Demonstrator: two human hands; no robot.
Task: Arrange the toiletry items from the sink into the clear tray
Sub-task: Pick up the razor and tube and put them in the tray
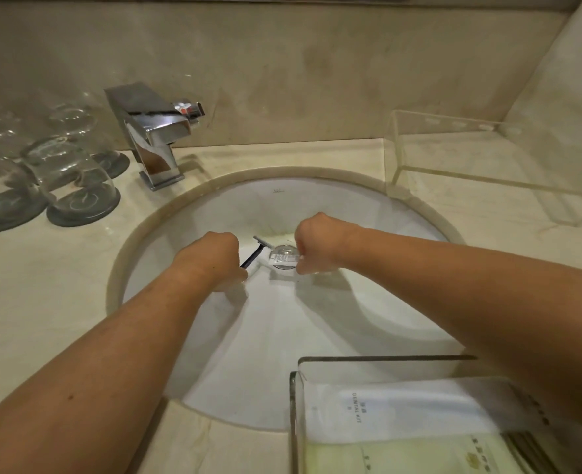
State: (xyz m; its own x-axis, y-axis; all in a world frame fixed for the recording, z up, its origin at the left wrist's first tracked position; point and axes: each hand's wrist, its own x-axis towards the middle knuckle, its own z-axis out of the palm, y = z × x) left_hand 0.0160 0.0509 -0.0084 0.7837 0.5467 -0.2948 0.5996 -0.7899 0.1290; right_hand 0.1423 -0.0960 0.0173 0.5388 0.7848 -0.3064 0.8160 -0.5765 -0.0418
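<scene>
Both my hands reach down into the white sink basin (282, 336). My left hand (214, 260) is closed around the dark handle of a disposable razor (257, 249), whose grey head points up and to the right. My right hand (317, 241) pinches a small white sachet (282, 258) that lies over the metal drain (284, 265). The clear tray (402, 371) stands at the near right on the sink's edge. It holds a white packet marked "dental kit" (354, 401) and other flat packets.
A chrome faucet (156, 138) stands behind the basin at the left. Several upturned glasses (74, 172) rest on grey coasters at the far left. A clear acrylic stand (471, 159) sits on the marble counter at the back right.
</scene>
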